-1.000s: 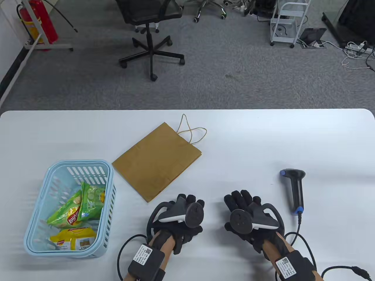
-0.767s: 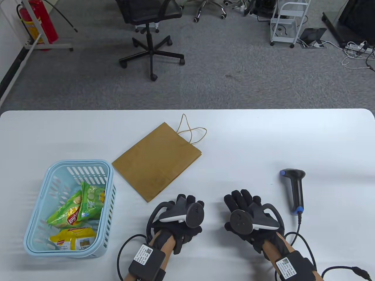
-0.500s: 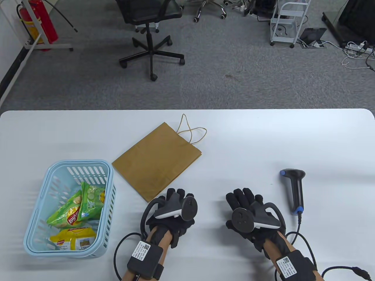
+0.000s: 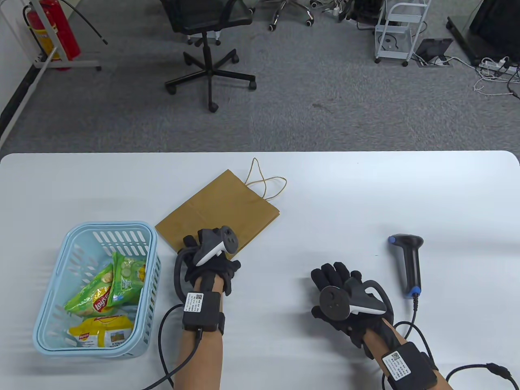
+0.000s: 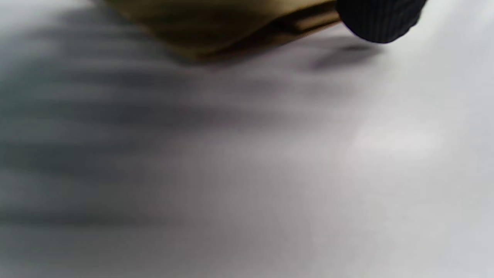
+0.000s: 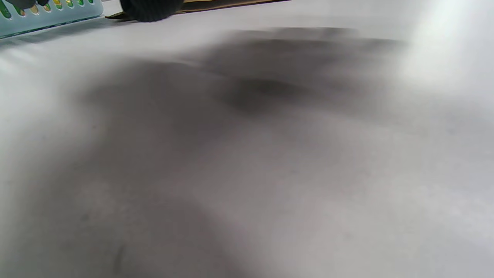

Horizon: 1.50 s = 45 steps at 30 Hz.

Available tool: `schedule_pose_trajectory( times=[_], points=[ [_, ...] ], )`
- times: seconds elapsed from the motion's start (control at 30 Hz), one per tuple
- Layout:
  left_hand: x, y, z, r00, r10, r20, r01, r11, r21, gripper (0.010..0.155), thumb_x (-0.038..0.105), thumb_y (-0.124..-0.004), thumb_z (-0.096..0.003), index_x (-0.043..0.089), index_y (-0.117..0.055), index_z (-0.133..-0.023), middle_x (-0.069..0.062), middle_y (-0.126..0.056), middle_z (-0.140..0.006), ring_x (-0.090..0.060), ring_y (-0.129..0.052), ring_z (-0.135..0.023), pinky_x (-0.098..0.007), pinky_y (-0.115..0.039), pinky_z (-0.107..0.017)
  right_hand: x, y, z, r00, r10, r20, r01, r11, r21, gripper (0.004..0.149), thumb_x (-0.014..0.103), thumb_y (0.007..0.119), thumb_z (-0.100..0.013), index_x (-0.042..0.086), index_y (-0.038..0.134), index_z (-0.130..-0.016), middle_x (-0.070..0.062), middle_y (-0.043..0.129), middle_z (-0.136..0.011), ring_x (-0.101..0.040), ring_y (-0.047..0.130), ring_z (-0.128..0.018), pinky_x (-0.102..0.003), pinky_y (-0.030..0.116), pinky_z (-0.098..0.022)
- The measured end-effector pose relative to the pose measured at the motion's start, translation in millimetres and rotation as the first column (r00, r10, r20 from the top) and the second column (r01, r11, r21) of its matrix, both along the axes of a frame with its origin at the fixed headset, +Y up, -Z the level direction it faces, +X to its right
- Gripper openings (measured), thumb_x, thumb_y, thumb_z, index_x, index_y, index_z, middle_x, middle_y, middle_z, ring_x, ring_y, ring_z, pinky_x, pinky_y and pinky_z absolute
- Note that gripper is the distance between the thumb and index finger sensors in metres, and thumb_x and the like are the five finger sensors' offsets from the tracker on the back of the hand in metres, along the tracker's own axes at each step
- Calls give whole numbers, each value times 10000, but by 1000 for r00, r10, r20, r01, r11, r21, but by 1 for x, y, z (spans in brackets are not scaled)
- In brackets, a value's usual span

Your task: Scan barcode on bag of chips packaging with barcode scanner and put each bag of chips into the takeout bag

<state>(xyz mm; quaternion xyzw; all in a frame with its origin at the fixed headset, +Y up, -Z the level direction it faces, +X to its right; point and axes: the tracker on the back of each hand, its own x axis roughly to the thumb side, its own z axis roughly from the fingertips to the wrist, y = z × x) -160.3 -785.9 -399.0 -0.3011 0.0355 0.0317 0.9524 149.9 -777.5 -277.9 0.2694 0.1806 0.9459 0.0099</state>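
Your left hand (image 4: pixel 209 260) reaches the flat takeout bag (image 4: pixel 217 221) (grip unclear, probably none): pinch its 2 o'clock mouth open; right hand (image 4: pixel 345 298) rests relaxed.

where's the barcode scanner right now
In the table view the barcode scanner lies on the white table at the right, just beyond and to the right of the right hand, which is not touching it.

table view overhead, wrist views skimming table (image 4: pixel 365 191), sharing brown bag (image 5: pixel 216 23)
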Motion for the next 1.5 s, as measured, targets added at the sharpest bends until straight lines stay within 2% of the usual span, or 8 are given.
schedule_pose_trajectory(
  times=[0.23, 0.43, 0.77, 0.93, 1.07, 1.13, 1.27, 1.5],
  points=[
    [-11, 7, 0, 995, 103, -2, -102, 993, 62, 827, 509, -574, -550, 163, -123, -1151, -247, -142, -1165, -691, -216, -999, -786, -331, -671, 1, -3, -3, 1000, 9, 7, -9, 1000, -11, 893, 491, 546, -592, -41, 57, -1117, -429, 156, -1154, -740, 230, -1021, -855, 309, -648],
    [-2, 33, 8, 1000, 0, -22, 9, 924, 383, 617, 342, -585, -554, 128, -553, -1132, -178, -655, -1104, -499, -729, -987, -645, -687, -681, 0, 0, -4, 1000, -7, 25, 7, 1000, -3, 884, 492, 534, -589, -48, 80, -1123, -433, 185, -1156, -742, 250, -1022, -856, 320, -644],
    [-3, 101, 49, 959, 270, 90, -241, 601, 762, 573, 341, -632, -528, 179, -709, -1072, -140, -829, -1005, -384, -968, -810, -527, -855, -540, 13, 5, -8, 995, -82, 64, 77, 995, 67, 881, 484, 550, -589, -58, 103, -1122, -426, 261, -1158, -727, 326, -1029, -845, 369, -651],
    [2, 118, 73, 779, 524, 346, -584, 402, 706, 570, 338, -625, -530, 196, -702, -1076, -129, -815, -1021, -394, -935, -839, -554, -820, -564, 28, 11, -13, 975, -190, 116, 179, 979, 103, 875, 465, 555, -593, -84, 114, -1112, -429, 320, -1148, -719, 403, -1021, -831, 423, -649],
    [11, 107, 81, 485, 691, 536, -837, 191, 512, 567, 334, -629, -529, 206, -706, -1077, -124, -814, -1027, -411, -914, -854, -574, -800, -575, 45, 22, -15, 920, -360, 157, 333, 927, 174, 810, 399, 520, -601, -109, 141, -1106, -424, 380, -1139, -701, 473, -1017, -821, 465, -649],
    [17, 103, 83, 362, 738, 570, -915, 167, 366, 568, 332, -629, -533, 204, -698, -1082, -129, -800, -1036, -421, -898, -865, -583, -789, -581, 55, 26, -16, 863, -478, 162, 444, 872, 207, 784, 381, 486, -599, -118, 157, -1107, -431, 399, -1136, -703, 497, -1012, -824, 473, -645],
    [28, 96, 89, 234, 767, 597, -970, 146, 193, 564, 332, -637, -535, 212, -710, -1081, -122, -816, -1033, -422, -911, -858, -592, -792, -577, 73, 29, -18, 740, -647, 187, 611, 761, 216, 792, 395, 455, -598, -130, 145, -1103, -439, 399, -1132, -711, 503, -1005, -830, 474, -638],
    [43, 86, 88, 189, 788, 586, -978, 203, 43, 560, 338, -642, -537, 222, -716, -1080, -114, -821, -1037, -427, -906, -864, -602, -778, -589, 88, 35, -18, 499, -845, 190, 808, 533, 249, 773, 411, 523, -597, -100, 286, -1126, -379, 530, -1117, -649, 609, -1000, -801, 543, -644]
  ],
)
